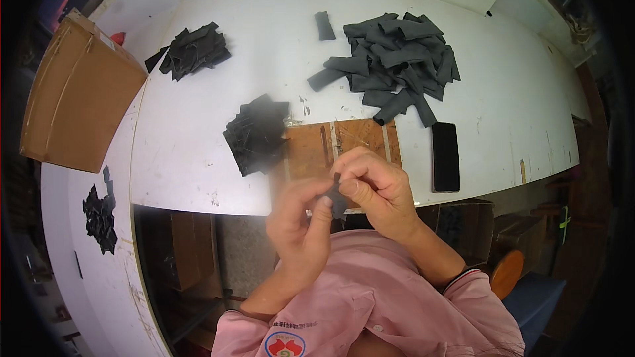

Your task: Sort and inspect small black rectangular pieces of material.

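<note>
Left forearm (281, 291) and right forearm (436, 254) angled inward; left grip (297, 218) and right grip (383, 192) nearly met, thumbs (357, 191) pinched toward bent forefingers (311, 190).

fabric heap (400, 53) lies on table (509, 92) behind board (307, 149).

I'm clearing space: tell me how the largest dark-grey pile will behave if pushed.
The pile would probably spread, since its pieces overlap loosely. They look floppy, judging by their bends, and likely light, being thin.
</note>
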Tool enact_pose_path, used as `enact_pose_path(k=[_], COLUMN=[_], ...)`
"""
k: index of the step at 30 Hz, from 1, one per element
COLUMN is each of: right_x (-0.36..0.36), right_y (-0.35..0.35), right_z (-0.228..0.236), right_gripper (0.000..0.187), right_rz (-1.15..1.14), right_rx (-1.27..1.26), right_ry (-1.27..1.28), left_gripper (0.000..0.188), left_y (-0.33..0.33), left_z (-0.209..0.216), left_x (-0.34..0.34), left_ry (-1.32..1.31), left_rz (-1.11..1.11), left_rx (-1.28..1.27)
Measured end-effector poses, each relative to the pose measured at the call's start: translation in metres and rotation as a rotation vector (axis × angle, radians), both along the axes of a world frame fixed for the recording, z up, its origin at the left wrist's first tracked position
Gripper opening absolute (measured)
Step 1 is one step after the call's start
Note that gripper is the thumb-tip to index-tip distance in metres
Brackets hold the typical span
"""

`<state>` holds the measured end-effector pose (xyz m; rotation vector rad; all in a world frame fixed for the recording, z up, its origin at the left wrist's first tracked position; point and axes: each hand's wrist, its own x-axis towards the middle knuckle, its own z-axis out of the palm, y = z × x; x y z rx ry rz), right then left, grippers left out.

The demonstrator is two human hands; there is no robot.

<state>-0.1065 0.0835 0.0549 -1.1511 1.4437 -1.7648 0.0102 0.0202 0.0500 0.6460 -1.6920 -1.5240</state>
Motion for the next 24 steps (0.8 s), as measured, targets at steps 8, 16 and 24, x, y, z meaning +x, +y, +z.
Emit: enact_pose_path(k=[8, 16, 24], right_x=[-0.023, -0.051, -0.060], right_y=[-0.028, -0.051, -0.068], right_z=[0.046, 0.007, 0.010], right_gripper=[0.012, 0.021, 0.023], right_rz=[-0.085, 0.307, 0.322], right_rx=[0.053, 0.268, 0.242], right_ry=[0.170, -0.444, -0.444], left_gripper=[0.016, 0.028, 0.026], left_y=[-0.038, -0.078, -0.079], left_z=[0.037, -0.007, 0.016], left_x=[-0.026, -0.025, -0.040], left_ry=[0.530, 0.735, 1.043], left_rz=[-0.240, -0.580, -0.484], left_rx=[0.590, 1.576, 1.846])
